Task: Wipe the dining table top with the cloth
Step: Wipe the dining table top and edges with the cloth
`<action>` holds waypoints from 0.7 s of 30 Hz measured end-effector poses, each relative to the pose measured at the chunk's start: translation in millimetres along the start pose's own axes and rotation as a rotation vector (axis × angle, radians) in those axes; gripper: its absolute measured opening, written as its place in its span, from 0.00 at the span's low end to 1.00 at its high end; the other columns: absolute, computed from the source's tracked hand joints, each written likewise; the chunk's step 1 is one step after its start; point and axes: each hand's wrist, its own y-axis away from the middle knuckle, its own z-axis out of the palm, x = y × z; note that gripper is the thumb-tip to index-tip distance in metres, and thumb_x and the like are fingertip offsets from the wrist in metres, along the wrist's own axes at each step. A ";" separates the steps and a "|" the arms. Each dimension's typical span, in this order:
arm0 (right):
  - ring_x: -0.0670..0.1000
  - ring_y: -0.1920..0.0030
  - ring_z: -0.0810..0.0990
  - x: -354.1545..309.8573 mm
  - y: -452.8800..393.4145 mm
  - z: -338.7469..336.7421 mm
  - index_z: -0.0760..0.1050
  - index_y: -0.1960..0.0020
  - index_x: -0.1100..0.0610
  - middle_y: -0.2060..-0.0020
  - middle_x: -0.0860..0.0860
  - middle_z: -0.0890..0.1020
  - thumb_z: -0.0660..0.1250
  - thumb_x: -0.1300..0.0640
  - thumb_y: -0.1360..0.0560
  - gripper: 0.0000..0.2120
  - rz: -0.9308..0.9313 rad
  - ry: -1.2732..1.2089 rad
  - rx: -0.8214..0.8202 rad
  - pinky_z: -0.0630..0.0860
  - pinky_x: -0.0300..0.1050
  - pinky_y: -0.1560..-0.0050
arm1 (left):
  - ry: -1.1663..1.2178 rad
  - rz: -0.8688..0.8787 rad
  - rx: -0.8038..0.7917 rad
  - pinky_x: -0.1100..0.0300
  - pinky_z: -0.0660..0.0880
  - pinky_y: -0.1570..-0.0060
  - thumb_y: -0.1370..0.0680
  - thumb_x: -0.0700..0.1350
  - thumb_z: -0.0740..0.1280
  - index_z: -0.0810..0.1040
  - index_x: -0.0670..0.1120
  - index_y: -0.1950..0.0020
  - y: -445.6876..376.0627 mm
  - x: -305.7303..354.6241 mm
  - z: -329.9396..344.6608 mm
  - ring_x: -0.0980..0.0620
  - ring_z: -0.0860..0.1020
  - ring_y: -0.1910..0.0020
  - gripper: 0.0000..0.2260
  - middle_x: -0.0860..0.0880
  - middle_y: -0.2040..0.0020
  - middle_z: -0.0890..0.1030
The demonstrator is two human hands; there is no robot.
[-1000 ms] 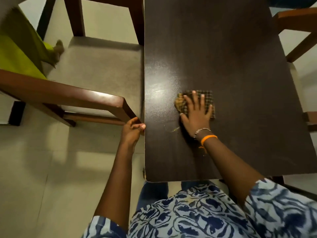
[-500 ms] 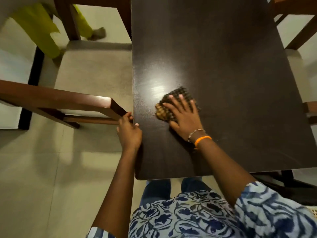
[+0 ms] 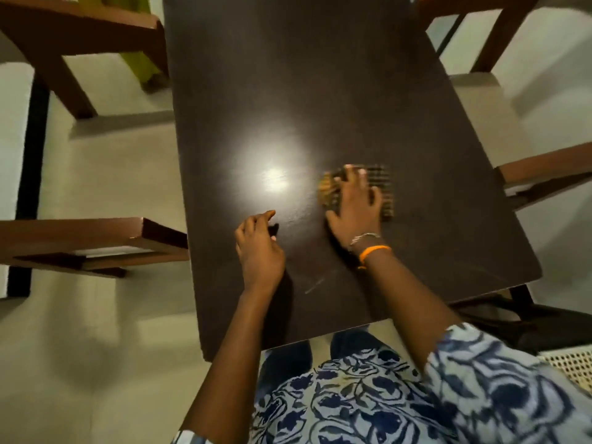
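Note:
The dark brown dining table top fills the middle of the view, with a bright light glare near its centre. A checked brown and yellow cloth lies flat on it, right of the glare. My right hand presses down on the cloth with fingers spread; it is blurred by motion. My left hand rests on the table left of the cloth, fingers loosely curled with the fingertips touching the surface, holding nothing.
Wooden chairs stand around the table: one at the left, one at the far left, two at the right. A person's green garment shows by the far left chair. A faint streak marks the table near its front edge.
My left hand has left the table's left edge and now rests on the top. My right hand has slid the cloth to the right, away from the left edge.

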 end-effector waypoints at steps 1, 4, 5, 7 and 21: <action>0.55 0.23 0.44 -15.3 2.2 7.1 0.58 0.27 0.55 0.23 0.53 0.50 0.63 0.50 0.28 0.32 -0.100 -0.003 -0.041 0.46 0.59 0.28 | -0.011 -0.001 -0.007 0.50 0.60 0.31 0.25 0.33 0.60 0.69 0.47 0.32 0.1 7.1 4.4 0.45 0.61 0.31 0.22 0.45 0.33 0.69; 0.53 0.23 0.44 -37.7 8.3 17.8 0.58 0.26 0.52 0.23 0.50 0.50 0.61 0.46 0.27 0.32 -0.393 0.023 -0.142 0.46 0.59 0.27 | -0.112 -0.001 0.001 0.49 0.63 0.33 0.26 0.34 0.59 0.70 0.43 0.34 1.3 25.7 15.8 0.41 0.66 0.35 0.21 0.41 0.37 0.73; 0.52 0.23 0.45 -32.4 7.6 16.6 0.59 0.27 0.50 0.23 0.49 0.50 0.61 0.46 0.27 0.31 -0.455 0.038 -0.151 0.45 0.58 0.27 | -0.155 -0.002 0.017 0.48 0.63 0.33 0.27 0.34 0.59 0.71 0.42 0.35 1.7 30.6 18.2 0.40 0.68 0.36 0.21 0.41 0.39 0.75; 0.51 0.23 0.47 1.3 2.1 7.6 0.60 0.27 0.47 0.23 0.47 0.52 0.60 0.46 0.28 0.29 -0.489 0.064 -0.120 0.43 0.59 0.28 | -0.241 -0.010 0.050 0.43 0.61 0.32 0.28 0.35 0.61 0.72 0.43 0.36 4.0 46.6 28.8 0.40 0.69 0.36 0.20 0.41 0.41 0.76; 0.55 0.23 0.50 239.1 -32.7 -75.8 0.62 0.29 0.54 0.24 0.54 0.57 0.62 0.52 0.27 0.27 -0.010 0.044 0.084 0.41 0.54 0.26 | -0.553 0.133 -0.212 0.35 0.33 0.33 0.31 0.62 0.69 0.55 0.46 0.25 32.4 136.2 125.1 0.40 0.42 0.24 0.42 0.45 0.24 0.55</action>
